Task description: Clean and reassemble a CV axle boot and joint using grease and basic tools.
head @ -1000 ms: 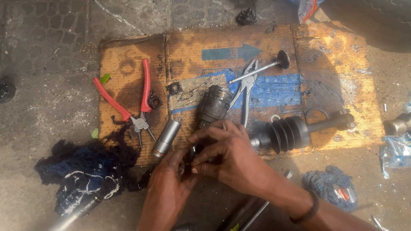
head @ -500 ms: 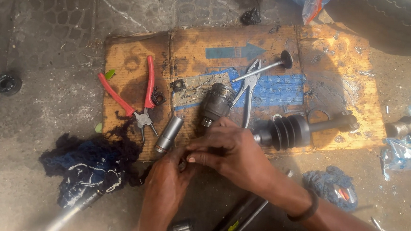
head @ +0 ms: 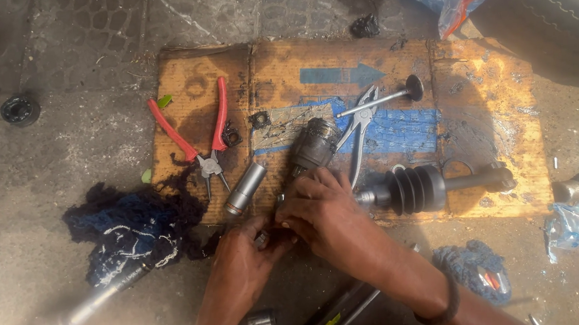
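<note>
Hands meet at six o'clock off the cardboard sheet point(head: 487, 103): my left hand point(head: 242, 266) and right hand point(head: 319, 211) pinch a small metal part point(head: 262, 238), mostly hidden. I judge the work midway, since joint housing point(head: 314, 144), steel sleeve point(head: 245, 188), booted axle shaft point(head: 425, 187) and red-handled pliers point(head: 200, 131) lie loose at twelve o'clock.

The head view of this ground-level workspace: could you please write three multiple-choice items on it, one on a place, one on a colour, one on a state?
1. The red-handled pliers lie:
A. on the cardboard
B. on the dark rag
C. in a hand

2. The arrow printed on the cardboard is:
A. red
B. blue
C. green

3. The left hand and right hand are:
A. far apart
B. idle, palms up
C. together on a small part

Answers:
1 A, they rest on its left panel.
2 B, it is blue on tan.
3 C, their fingers meet over it.
</note>
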